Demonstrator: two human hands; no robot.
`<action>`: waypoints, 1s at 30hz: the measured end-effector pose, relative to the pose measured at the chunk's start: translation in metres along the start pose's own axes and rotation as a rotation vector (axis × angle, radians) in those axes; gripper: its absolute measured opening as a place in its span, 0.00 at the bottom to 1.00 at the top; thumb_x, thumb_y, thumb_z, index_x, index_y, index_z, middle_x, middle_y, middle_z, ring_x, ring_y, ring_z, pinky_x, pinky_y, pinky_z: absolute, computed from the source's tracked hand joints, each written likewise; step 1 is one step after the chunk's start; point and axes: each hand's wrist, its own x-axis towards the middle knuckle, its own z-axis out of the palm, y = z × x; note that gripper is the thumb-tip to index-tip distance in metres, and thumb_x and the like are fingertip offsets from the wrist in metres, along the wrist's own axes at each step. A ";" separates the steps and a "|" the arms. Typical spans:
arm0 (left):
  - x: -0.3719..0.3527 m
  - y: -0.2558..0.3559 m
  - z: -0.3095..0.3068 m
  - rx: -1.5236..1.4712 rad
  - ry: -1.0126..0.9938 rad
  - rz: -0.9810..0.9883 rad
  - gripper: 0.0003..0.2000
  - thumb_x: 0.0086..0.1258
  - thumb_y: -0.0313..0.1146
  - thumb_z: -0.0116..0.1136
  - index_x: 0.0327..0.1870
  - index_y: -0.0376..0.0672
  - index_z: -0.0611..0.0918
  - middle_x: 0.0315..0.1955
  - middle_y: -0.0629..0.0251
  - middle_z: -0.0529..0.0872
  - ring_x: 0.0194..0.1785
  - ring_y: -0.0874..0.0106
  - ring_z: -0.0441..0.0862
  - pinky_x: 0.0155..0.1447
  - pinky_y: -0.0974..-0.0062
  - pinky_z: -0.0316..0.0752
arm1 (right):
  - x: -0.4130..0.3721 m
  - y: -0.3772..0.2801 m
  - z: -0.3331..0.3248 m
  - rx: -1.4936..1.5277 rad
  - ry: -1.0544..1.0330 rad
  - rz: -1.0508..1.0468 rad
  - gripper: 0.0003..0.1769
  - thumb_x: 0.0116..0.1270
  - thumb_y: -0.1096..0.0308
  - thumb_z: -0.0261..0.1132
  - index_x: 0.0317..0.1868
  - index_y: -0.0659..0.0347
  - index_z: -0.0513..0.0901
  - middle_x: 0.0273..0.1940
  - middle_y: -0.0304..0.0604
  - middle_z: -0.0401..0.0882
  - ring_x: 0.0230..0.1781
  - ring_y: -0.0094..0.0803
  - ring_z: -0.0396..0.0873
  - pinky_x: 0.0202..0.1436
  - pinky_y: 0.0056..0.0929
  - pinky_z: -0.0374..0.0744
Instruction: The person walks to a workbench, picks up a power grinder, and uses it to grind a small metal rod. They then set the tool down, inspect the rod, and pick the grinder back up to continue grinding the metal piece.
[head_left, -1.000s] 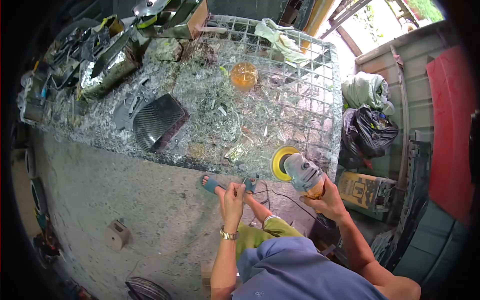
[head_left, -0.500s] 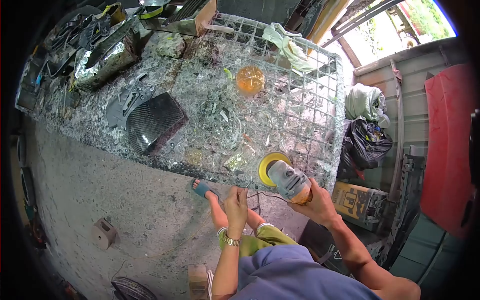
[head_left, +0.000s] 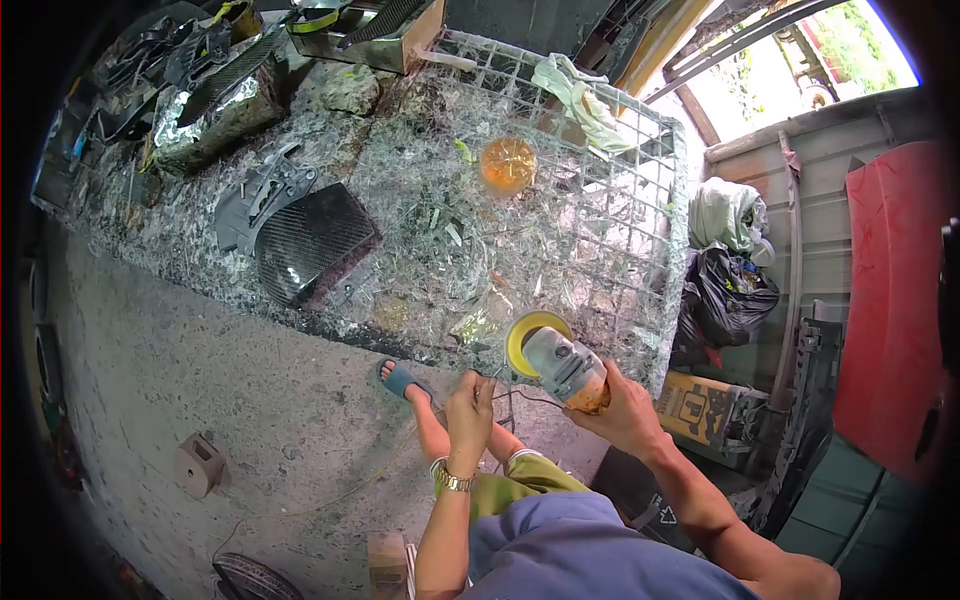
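My right hand (head_left: pixel 620 408) is wrapped round the body of a grey and orange power tool (head_left: pixel 567 366), whose yellow disc (head_left: pixel 519 346) lies over the table's near edge. To its left, my left hand (head_left: pixel 470 408) is closed in a pinch, with a watch on the wrist. A thin thing shows at its fingertips, too small to name. A dark cord (head_left: pixel 530 397) runs between the hands. On the littered table (head_left: pixel 400 190), a carbon-patterned part (head_left: pixel 312 240) lies beside a grey bracket (head_left: pixel 240 215). Farther back stands a tub of orange material (head_left: pixel 508 166).
A wire grid (head_left: pixel 655 190) covers the table's right end, with a pale cloth (head_left: pixel 585 105) on it. Foil-covered moulds (head_left: pixel 215 120) stand at the back left. Right of the table are a black bag (head_left: pixel 725 295) and a yellow box (head_left: pixel 695 408). A brown block (head_left: pixel 200 465) sits on the floor.
The power tool and my right hand have moved slightly left and down. My left hand keeps its pinch, nearly in place. The whole view has shifted a little.
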 end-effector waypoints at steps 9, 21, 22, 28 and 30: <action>0.000 -0.010 0.005 -0.113 0.012 -0.010 0.11 0.70 0.30 0.58 0.28 0.36 0.71 0.18 0.64 0.75 0.23 0.78 0.68 0.28 0.76 0.64 | 0.001 -0.002 0.004 -0.038 -0.016 -0.002 0.33 0.51 0.50 0.73 0.45 0.63 0.68 0.38 0.56 0.81 0.41 0.54 0.80 0.41 0.45 0.77; 0.001 -0.005 0.002 -0.047 0.000 -0.003 0.10 0.70 0.30 0.57 0.28 0.35 0.73 0.18 0.64 0.75 0.23 0.78 0.68 0.28 0.77 0.64 | -0.002 -0.005 0.001 -0.006 -0.003 0.030 0.31 0.51 0.51 0.73 0.45 0.62 0.69 0.37 0.56 0.81 0.40 0.54 0.81 0.42 0.44 0.77; 0.001 -0.006 0.001 -0.035 0.000 0.009 0.10 0.70 0.30 0.57 0.28 0.35 0.74 0.18 0.64 0.75 0.24 0.78 0.69 0.28 0.77 0.64 | -0.002 -0.006 0.001 0.015 0.013 0.037 0.31 0.51 0.51 0.73 0.45 0.61 0.69 0.37 0.56 0.81 0.40 0.54 0.81 0.41 0.44 0.77; 0.002 -0.015 0.006 -0.053 -0.001 0.010 0.10 0.70 0.30 0.56 0.30 0.35 0.74 0.19 0.63 0.78 0.23 0.77 0.70 0.28 0.76 0.65 | -0.004 -0.004 -0.001 -0.031 -0.001 0.027 0.30 0.52 0.51 0.73 0.45 0.61 0.69 0.38 0.56 0.81 0.40 0.54 0.81 0.41 0.45 0.77; 0.001 -0.012 0.004 -0.021 -0.012 0.007 0.10 0.70 0.30 0.56 0.30 0.35 0.74 0.19 0.61 0.78 0.22 0.76 0.71 0.28 0.75 0.66 | -0.004 -0.005 0.000 -0.048 -0.007 0.027 0.30 0.52 0.51 0.73 0.45 0.61 0.69 0.38 0.56 0.81 0.40 0.54 0.81 0.41 0.45 0.77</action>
